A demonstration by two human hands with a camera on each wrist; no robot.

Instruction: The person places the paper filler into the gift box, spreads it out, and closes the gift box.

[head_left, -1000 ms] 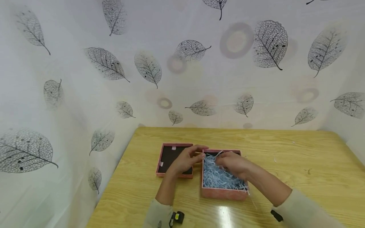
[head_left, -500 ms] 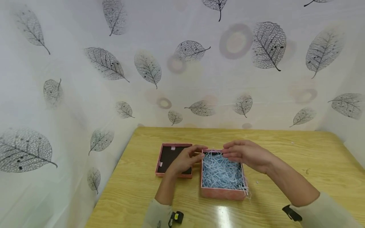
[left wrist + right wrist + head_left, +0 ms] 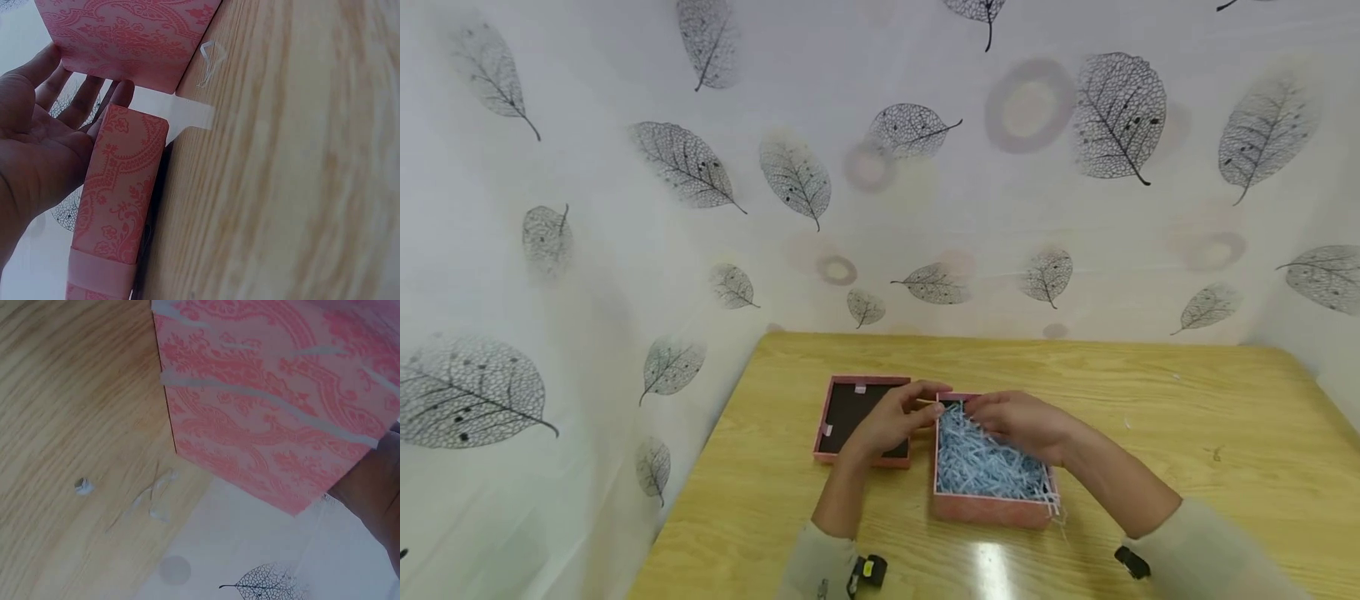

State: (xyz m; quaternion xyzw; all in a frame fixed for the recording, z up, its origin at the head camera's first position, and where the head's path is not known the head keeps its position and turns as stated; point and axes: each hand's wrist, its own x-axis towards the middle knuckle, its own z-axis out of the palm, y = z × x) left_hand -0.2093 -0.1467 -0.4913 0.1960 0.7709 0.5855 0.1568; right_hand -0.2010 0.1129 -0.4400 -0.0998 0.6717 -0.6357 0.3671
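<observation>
A pink patterned box sits on the table, filled with light blue shredded paper. My left hand steadies its left side, fingertips at the back left corner. In the left wrist view the left fingers are loosely extended against the box wall. Over the back of the box, my right hand rests with its fingers on the paper, their tips partly hidden. Under my left forearm lies the box's lid, dark inside and turned up. White strips hang over the box's right wall.
The wooden table runs back to a leaf-printed curtain, which also hangs on the left. A few paper scraps lie on the table right of the box.
My right hand lifted out of the box to its back right edge, then came down again onto the shredded paper. The left hand has stayed at the box's left side.
</observation>
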